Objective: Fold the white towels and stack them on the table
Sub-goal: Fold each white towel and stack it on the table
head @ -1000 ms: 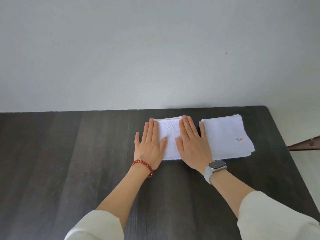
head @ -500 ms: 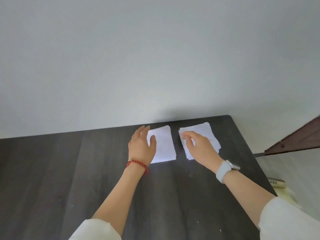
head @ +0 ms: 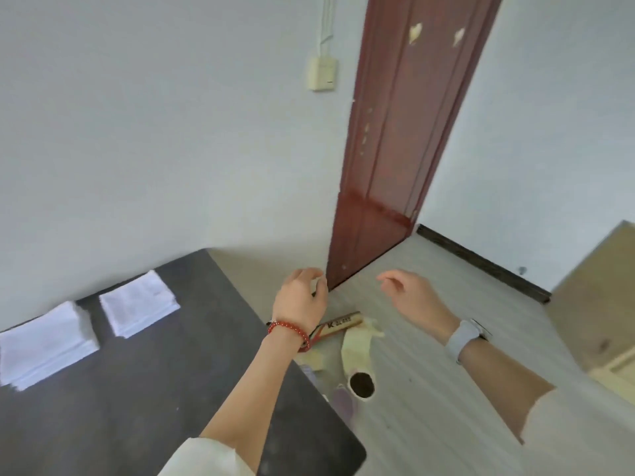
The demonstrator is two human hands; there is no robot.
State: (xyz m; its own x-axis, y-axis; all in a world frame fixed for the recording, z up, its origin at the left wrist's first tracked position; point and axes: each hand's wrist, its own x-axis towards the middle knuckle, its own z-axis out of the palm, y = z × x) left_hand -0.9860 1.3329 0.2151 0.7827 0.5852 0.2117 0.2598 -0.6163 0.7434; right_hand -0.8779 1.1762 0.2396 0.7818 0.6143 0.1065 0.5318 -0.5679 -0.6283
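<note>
White towels sit in two folded lots on our dark table [head: 165, 389]: one towel [head: 46, 341] at the left edge of what we see, and the stack [head: 139, 304] just beside it, nearer the far right corner, with a strip of bare tabletop between them. Neither touches our hands.

From the head view, both hands are off the table, out past its right edge and above the floor [head: 446, 389]. Our left hand [head: 300, 297], with a red bracelet [head: 292, 329] at the wrist, has its fingers loosely curled and holds nothing. Our right hand [head: 409, 292], above a watch [head: 464, 338], is relaxed and half spread, also with nothing in it. A red door [head: 395, 149] stands ahead, and on the floor below the hands lie a cardboard tube [head: 359, 365] and a printed stick-like thing [head: 338, 322]; we cannot tell what it is.

We judge the folded towel is not yet stacked. The risk from here is that we turn away and leave it apart from the stack. Reaching back without looking, a sleeve could also drag across the table and skew the stack or open a fold. The clutter on the floor could catch a foot.
</note>
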